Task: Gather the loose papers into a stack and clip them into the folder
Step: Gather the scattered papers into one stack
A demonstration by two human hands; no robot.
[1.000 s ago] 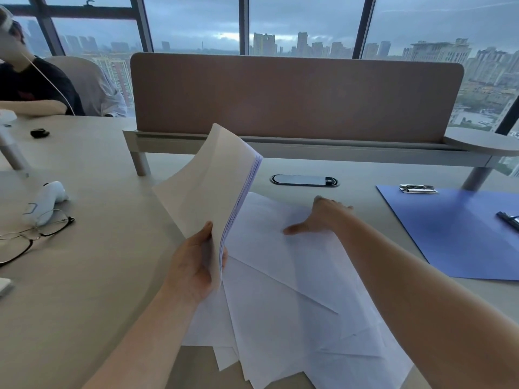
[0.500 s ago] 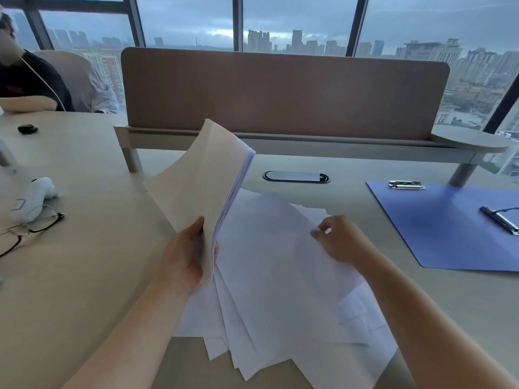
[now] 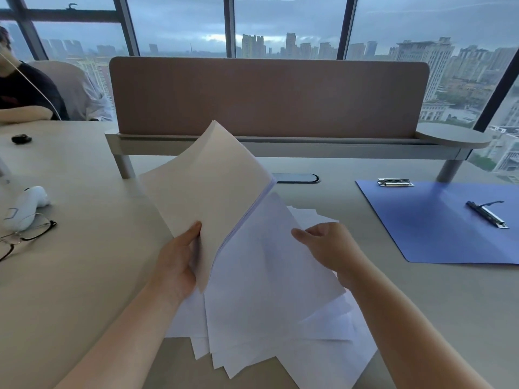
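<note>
White sheets fill my left hand [image 3: 179,262]: thumb on top, fingers curled beneath, gripping the gathered stack [image 3: 213,192] tilted up off the desk [image 3: 84,276]. My right hand [image 3: 325,245] pinches the edge of one sheet, lifting it from the loose papers [image 3: 280,332] fanned below. To my right lies the open blue folder [image 3: 438,228].

The left hand's [image 3: 179,259] fingers are hidden behind the held stack of white paper sheets [image 3: 213,192]. Right of the right hand [image 3: 325,248], the open blue plastic folder [image 3: 438,231] runs off the edge. Far left of the left hand, the thin-framed black eyeglasses [image 3: 25,234] are cut off.
</note>
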